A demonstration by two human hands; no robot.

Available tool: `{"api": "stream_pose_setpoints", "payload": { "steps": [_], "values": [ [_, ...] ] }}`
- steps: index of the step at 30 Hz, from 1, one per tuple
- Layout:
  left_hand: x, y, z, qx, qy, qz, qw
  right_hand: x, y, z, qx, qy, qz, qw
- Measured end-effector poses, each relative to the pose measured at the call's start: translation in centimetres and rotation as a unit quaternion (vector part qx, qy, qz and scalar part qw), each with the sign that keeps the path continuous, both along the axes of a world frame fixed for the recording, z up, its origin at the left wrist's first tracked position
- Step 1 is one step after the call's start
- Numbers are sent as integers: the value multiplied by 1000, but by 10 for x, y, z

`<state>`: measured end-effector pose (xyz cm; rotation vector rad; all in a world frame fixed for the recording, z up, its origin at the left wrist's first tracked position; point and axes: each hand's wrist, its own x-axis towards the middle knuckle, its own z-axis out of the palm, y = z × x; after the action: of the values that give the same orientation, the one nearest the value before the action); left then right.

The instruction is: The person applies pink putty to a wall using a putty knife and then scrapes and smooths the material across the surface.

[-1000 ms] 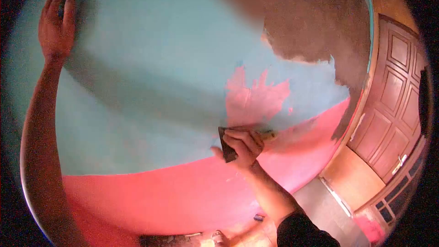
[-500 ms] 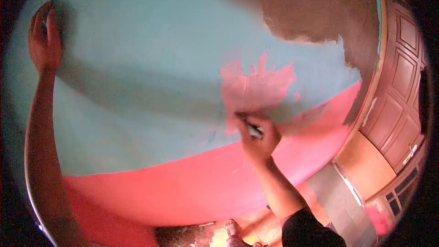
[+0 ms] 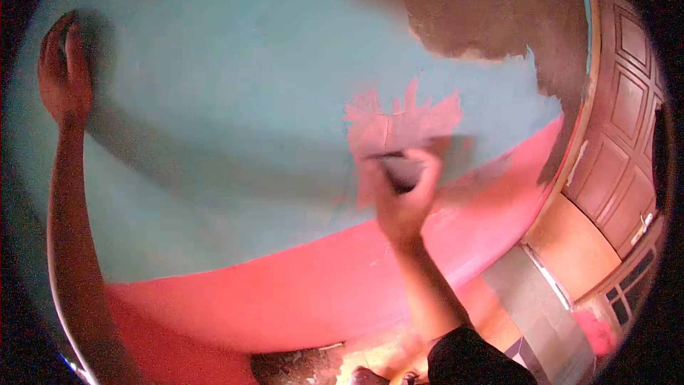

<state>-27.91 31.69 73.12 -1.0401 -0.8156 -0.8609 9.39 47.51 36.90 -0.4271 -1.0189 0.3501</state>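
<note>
The right hand [image 3: 400, 215] is closed around a dark tool [image 3: 403, 177], fingers and thumb on its two sides. Both are blurred, so I cannot tell the exact shape of the tool, nor if its edge touches the wall [image 3: 235, 50]. The tool is in front of the lower part of the pink patch [image 3: 429, 120], where a thin line [image 3: 387, 128] runs upward. If the tool tilts and a corner presses too strongly, it could scratch the paint or make this line wider. With a loose grip, it could slip toward the floor [image 3: 531, 281].

The left hand [image 3: 65, 75] is high at the far left, beside the wall, with bent fingers; I cannot tell if it holds something. If it bears weight there, it could slide and disturb the balance. Up and to the right, the brown area [image 3: 484, 14] has a ragged paint edge, which could flake if it is caught.
</note>
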Motion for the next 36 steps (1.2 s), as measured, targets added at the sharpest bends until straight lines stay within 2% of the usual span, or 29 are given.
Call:
{"api": "stream_pose_setpoints", "payload": {
  "steps": [1, 5, 10, 12, 14, 17, 19, 21, 24, 25, 27, 28, 30, 32, 33, 35, 36],
  "values": [
    [1, -1, 1, 3, 3, 7, 1000, -9, 0, -13, 4, -50, -17, 999],
    [-15, -4, 2, -11, 68, 39, 997, 4, -21, 17, 35, -137, -109, 984],
    [-18, -5, 1, -14, 100, 121, 988, -31, -28, 1, -25, -40, -170, 984],
    [-12, -4, -6, -26, 110, 108, 988, -38, -31, 2, -35, 3, -165, 986],
    [4, -4, -21, -64, 99, 35, 992, -37, -28, 6, -38, 65, -127, 989],
    [22, -12, -67, -107, 79, 34, 991, -12, -19, 13, -135, 129, -108, 976],
    [33, -17, -108, -126, 38, 65, 989, -25, -26, 17, -119, 94, -127, 980],
    [40, -21, -147, -158, 22, 29, 987, -54, -24, 5, -88, 53, -182, 978],
    [31, -36, -218, -240, -26, 83, 967, -45, -16, 1, -57, 25, -200, 978],
    [23, -44, -242, -270, -52, 107, 955, -36, -3, 7, -48, 89, -207, 973],
    [4, -65, -284, -322, -101, 125, 933, -19, -1, 13, -87, 119, -217, 965],
    [-5, -73, -296, -327, -88, 137, 931, -15, -1, 14, -108, 132, -222, 960],
    [-14, -77, -312, -332, -69, 156, 928, -29, -3, 6, -28, 87, -180, 979],
    [-26, -78, -317, -339, -76, 190, 918, -35, -21, -1, -7, -51, -302, 952],
    [-32, -76, -317, -341, -75, 209, 913, -26, -23, 8, -9, -78, -334, 939],
    [-43, -65, -321, -287, -53, 202, 935, -14, -1, 11, -52, 66, -234, 968],
    [-48, -60, -324, -260, -45, 198, 944, -19, -2, 8, -56, 67, -242, 966]
  ]
}}
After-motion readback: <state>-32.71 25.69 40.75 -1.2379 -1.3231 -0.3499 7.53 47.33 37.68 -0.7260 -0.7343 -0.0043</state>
